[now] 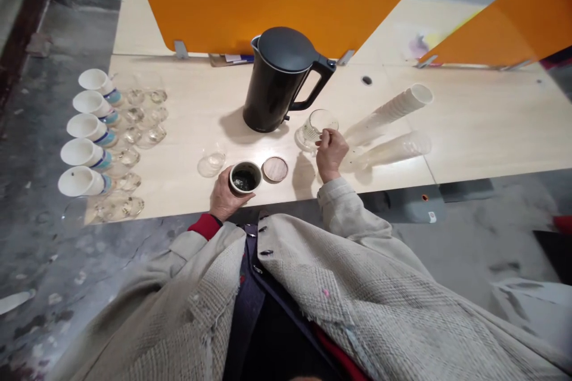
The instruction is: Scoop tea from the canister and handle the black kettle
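Observation:
My left hand (227,195) is wrapped round a small canister (245,190) near the table's front edge, tilted so its mouth faces me. Dark, leafy bits that look like tea leaves (244,180) lie inside it. A round wooden lid (275,169) rests just right of the canister. My right hand (331,152) is at the near rim of a clear glass cup (322,121), its fingers pinched together. Whatever they hold, if anything, is too small to make out. Behind the canister stands a black electric kettle (279,86), lid closed, handle to the right.
At the left, several paper cups (83,153) form a row beside several clear cups (129,158). One clear cup (212,161) stands left of the canister. A paper cup stack (397,106) and a clear cup stack (395,152) are at the right. An orange divider (277,0) borders the back.

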Tool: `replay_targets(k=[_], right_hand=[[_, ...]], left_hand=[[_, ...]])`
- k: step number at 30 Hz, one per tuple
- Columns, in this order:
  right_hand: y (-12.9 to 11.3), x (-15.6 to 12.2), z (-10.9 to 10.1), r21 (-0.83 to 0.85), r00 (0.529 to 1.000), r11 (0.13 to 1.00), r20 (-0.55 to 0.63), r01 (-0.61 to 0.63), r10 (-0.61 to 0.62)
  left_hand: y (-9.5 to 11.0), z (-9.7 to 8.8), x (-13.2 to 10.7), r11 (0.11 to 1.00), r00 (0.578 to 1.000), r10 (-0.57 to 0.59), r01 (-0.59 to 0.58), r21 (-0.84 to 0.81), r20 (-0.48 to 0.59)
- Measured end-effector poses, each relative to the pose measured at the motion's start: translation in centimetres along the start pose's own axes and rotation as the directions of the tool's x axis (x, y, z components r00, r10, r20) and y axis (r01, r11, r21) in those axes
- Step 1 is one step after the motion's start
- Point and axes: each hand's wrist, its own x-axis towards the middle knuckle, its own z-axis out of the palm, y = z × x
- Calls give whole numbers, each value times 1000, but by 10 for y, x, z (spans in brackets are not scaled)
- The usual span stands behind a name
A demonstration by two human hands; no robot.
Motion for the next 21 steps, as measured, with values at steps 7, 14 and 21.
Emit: replay_targets(k=[7,14,21], right_hand=[[-67,-36,-52,99,982,977,-42,187,-184],[-132,-101,-56,269,754,887,467,376,-461],[-110,-129,-7,352,475,789,650,504,-593]], left_hand=[[-1,0,0,1000,1000,-11,11,14,20],[1,0,2,1000,999,-18,18,-1,28],[2,0,2,999,999,-43,44,-25,29]])
